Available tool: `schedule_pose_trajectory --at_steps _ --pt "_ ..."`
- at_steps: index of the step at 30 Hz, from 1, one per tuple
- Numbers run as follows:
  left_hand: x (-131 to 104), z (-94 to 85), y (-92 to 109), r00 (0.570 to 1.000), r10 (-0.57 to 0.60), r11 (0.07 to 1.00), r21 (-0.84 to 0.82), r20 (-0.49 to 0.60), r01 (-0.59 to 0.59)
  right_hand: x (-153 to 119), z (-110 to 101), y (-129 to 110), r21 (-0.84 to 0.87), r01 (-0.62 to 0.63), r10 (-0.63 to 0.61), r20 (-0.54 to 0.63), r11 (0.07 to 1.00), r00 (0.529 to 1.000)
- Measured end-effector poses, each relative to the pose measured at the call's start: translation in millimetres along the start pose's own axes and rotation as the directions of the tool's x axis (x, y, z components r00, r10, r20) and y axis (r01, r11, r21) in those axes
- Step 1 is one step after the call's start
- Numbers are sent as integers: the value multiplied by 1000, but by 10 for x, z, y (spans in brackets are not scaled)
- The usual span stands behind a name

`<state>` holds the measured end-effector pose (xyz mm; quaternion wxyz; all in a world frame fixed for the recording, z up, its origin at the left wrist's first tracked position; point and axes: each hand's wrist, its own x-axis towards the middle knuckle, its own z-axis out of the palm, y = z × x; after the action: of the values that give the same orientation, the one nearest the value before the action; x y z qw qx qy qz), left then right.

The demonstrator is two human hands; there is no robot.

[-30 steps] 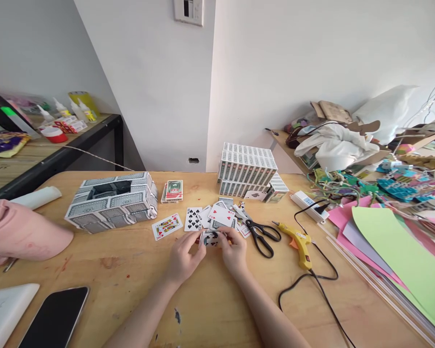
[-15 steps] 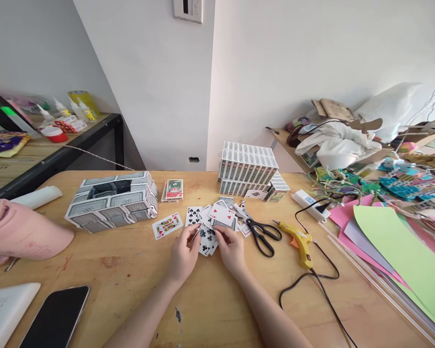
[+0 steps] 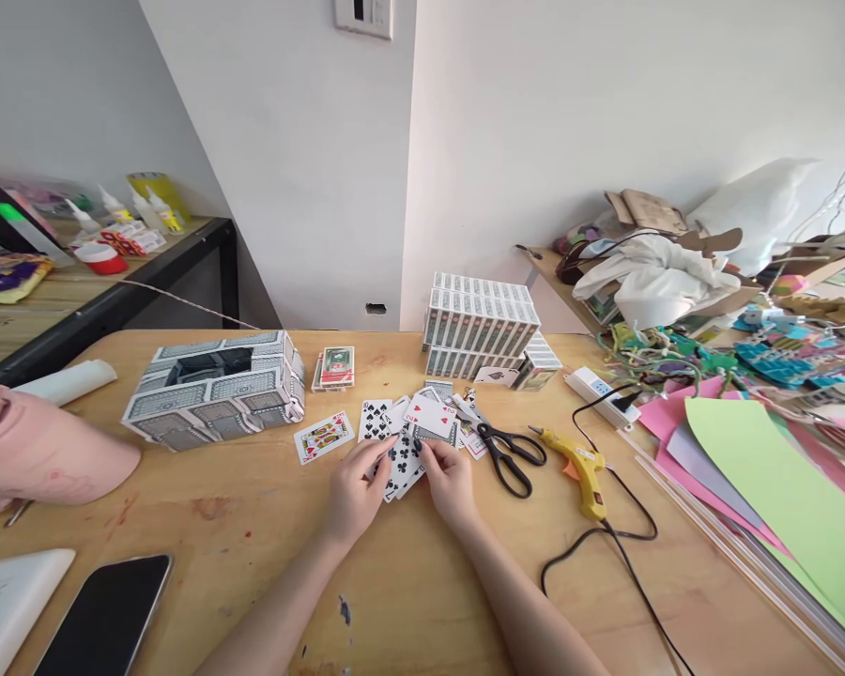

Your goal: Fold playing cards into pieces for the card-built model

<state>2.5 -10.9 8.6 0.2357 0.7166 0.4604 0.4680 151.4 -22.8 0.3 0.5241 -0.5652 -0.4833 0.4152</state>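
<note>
Several playing cards lie overlapping in front of me, among them a two of hearts (image 3: 429, 414), a ten of spades (image 3: 376, 420) and a clubs card (image 3: 403, 462). My left hand (image 3: 359, 483) is at the left side of this pile, thumb and fingers pinched together; what they hold, if anything, is too small to tell. At the pile's right side my right hand (image 3: 449, 477) is also closed in a pinch, with a small dark thing at its fingertips that I cannot make out. A king of hearts (image 3: 324, 437) lies apart on the left.
Black scissors (image 3: 511, 455) and a yellow glue gun (image 3: 581, 469) with its cord lie to the right, near a power strip (image 3: 601, 396). Behind stand stacked card boxes (image 3: 480, 324). On the left are a card-covered box (image 3: 215, 390) and a phone (image 3: 105, 615). Coloured paper lies far right.
The small pale piece between my fingertips no longer shows, and more of the clubs card is uncovered. Both hands have stayed nearly in place; the view has shifted slightly.
</note>
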Motion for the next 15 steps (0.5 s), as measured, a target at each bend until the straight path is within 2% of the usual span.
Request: schedule_pose_trajectory --at_steps 5,9,15 --pt "-7 -2 11 999 -40 999 -22 10 40 11 -10 7 45 -13 12 8 999 1000" --pt "-2 -2 7 996 -81 996 -31 -22 81 11 4 -1 101 -10 5 47 995 999" --pt "-21 15 -26 971 -238 964 -133 -26 232 5 62 14 90 -45 38 74 995 997"
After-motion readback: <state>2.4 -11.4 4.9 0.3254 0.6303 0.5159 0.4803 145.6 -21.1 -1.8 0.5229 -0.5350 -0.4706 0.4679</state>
